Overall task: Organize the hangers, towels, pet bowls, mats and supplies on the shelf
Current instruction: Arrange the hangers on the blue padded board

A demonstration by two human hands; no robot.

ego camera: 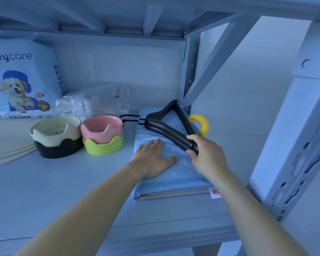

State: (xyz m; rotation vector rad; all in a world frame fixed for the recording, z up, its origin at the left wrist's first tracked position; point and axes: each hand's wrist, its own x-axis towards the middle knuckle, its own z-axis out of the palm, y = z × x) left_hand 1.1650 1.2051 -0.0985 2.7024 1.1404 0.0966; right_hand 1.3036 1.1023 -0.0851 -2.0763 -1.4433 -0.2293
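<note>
Head view, step: likely the hanger step, squaring the stack of hangers [166, 129] on the folded towel [174, 174].
Right hand [205, 154]: fingers and thumb curled round the near end of the hangers.
Left hand [153, 157]: flat, fingers straight, pressing on the towel just beside them.
Hangers' place: lying on the towel at the right end of the shelf [72, 191], hooks pointing left toward the pink bowl [100, 126].
Behind them: a yellow curved piece [199, 118], partly hidden.
Next move: probably slide the stack straight, keeping the towel pinned and the hooks off the bowl.
</note>
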